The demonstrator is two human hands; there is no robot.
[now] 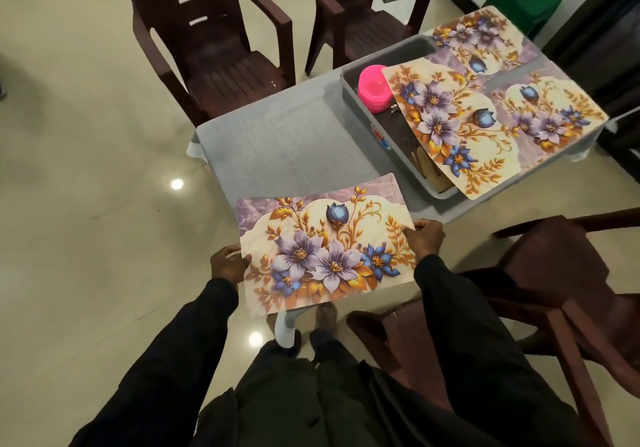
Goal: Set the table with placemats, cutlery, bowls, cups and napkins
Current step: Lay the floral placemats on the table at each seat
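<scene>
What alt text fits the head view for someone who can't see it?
The left hand and right hand hold a floral placemat by its short edges over the grey table's near corner. Two more placemats lie at the far end; a fourth rests across a grey tub holding pink cups.

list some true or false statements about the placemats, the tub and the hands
1. The left hand and right hand both hold the near placemat. True.
2. The pink cups stand on the bare table. False: they sit inside the grey tub.
3. One placemat lies across the tub. True.
4. Four placemats lie flat on the table. False: only the two far placemats do.
5. The chairs are white. False: they are dark brown.
</scene>
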